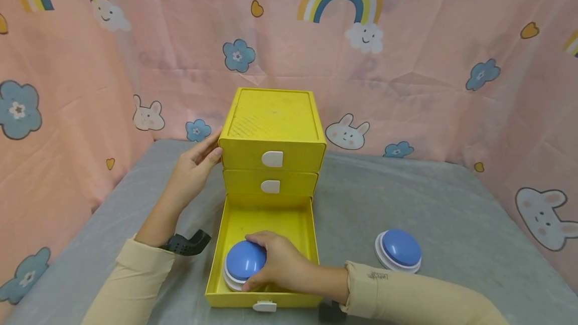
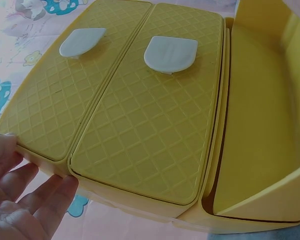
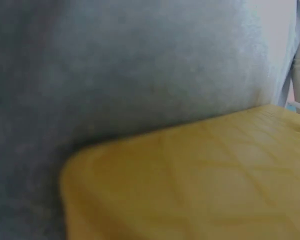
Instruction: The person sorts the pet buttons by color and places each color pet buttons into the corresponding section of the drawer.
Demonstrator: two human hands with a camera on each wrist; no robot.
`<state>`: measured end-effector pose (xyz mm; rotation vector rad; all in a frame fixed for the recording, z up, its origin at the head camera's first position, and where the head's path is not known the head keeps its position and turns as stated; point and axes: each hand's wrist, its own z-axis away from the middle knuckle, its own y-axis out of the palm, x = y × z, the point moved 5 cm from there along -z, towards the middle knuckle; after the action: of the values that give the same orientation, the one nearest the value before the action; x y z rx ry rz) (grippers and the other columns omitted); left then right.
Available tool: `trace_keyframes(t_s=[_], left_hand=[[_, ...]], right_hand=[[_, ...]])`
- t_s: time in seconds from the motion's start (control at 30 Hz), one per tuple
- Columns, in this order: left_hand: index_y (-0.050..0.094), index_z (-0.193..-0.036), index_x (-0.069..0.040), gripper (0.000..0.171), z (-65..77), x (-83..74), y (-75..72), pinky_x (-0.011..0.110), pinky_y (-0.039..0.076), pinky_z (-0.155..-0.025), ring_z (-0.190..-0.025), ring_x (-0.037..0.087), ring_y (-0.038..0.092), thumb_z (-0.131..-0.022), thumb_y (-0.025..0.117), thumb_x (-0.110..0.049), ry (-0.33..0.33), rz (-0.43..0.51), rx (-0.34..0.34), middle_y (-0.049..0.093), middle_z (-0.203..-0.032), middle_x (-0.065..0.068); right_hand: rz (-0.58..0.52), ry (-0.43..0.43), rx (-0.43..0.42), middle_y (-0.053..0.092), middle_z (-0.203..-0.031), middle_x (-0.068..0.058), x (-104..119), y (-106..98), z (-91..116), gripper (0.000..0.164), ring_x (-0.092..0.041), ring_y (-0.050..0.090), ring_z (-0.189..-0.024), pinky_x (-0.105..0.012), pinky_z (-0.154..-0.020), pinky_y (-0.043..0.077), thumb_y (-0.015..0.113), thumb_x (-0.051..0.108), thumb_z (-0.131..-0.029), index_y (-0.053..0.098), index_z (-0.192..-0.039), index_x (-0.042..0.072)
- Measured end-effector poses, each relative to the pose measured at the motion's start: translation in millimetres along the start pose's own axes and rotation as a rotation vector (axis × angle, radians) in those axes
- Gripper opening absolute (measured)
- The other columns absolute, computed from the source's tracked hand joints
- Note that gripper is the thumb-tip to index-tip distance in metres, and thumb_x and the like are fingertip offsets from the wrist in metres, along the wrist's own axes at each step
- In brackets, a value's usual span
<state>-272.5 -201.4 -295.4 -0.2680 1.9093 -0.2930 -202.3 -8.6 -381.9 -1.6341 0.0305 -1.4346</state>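
Note:
A yellow three-drawer box stands on the grey table, its bottom drawer pulled out. In the head view, my left hand steadies the box's upper left side; in the left wrist view its fingers touch the edge, extended. Inside the open drawer, towards the front left, my right hand grips a blue-domed push button with a white base, thumb in front and fingers behind. Neither that hand nor the button shows in the right wrist view, only the drawer's wall and table.
A second blue-domed push button sits on the table to the right, just beyond my right sleeve. The upper two drawers are closed, with white pull tabs. A pink printed curtain hangs behind the table.

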Motion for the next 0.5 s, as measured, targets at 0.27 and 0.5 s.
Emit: trace_keyframes(t_s=[0.27, 0.5], left_hand=[[0.036, -0.155, -0.024, 0.051, 0.1, 0.1, -0.7, 0.013, 0.048, -0.102, -0.136, 0.020, 0.050, -0.106, 0.048, -0.028, 0.006, -0.001, -0.004, 0.044, -0.156, 0.002], [0.035, -0.155, -0.024, 0.052, 0.4, 0.3, 0.6, 0.018, 0.049, -0.105, -0.138, 0.020, 0.049, -0.106, 0.048, -0.030, 0.010, -0.009, 0.002, 0.043, -0.156, 0.002]], right_hand=[[0.050, -0.020, 0.007, 0.060, -0.137, -0.008, 0.4, 5.4, -3.6, 0.086, -0.025, 0.057, -0.126, -0.042, -0.106, 0.052, 0.096, 0.022, -0.064, 0.058, -0.138, 0.003], [0.036, 0.009, 0.037, 0.057, -0.142, -0.007, 0.3, 2.4, -0.5, 0.087, -0.026, 0.056, -0.129, -0.043, -0.106, 0.052, 0.095, 0.021, -0.065, 0.055, -0.141, 0.005]])
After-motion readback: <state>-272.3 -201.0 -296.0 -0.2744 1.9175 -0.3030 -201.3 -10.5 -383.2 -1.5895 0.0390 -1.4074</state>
